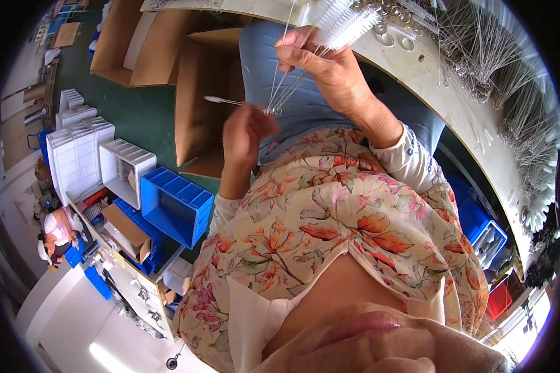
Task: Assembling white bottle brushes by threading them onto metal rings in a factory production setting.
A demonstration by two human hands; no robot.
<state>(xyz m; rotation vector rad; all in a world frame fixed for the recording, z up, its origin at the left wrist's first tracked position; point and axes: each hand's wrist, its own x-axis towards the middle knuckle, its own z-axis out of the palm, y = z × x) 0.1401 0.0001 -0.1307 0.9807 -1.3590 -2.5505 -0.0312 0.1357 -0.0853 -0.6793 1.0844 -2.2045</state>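
A bundle of wire-handled tube brushes [339, 23] with white bristles is pinched in my right hand [330, 65], heads up by the table edge. Their thin wire stems run down to the left and end in small loops [272, 112] above my lap. Beside those loops is my left hand [247, 133], smeared by motion, its fingers curled. From it a thin wire with a white tip [214, 99] sticks out to the left. How the fingers meet the loops is too blurred to make out.
On the light worktable [460, 115] lie metal rings [387, 40] and large heaps of wire brushes [479, 56]. An open cardboard box [196, 105] stands left of my legs. Blue [177, 205] and white crates [127, 165] are farther left, where another person [59, 230] sits.
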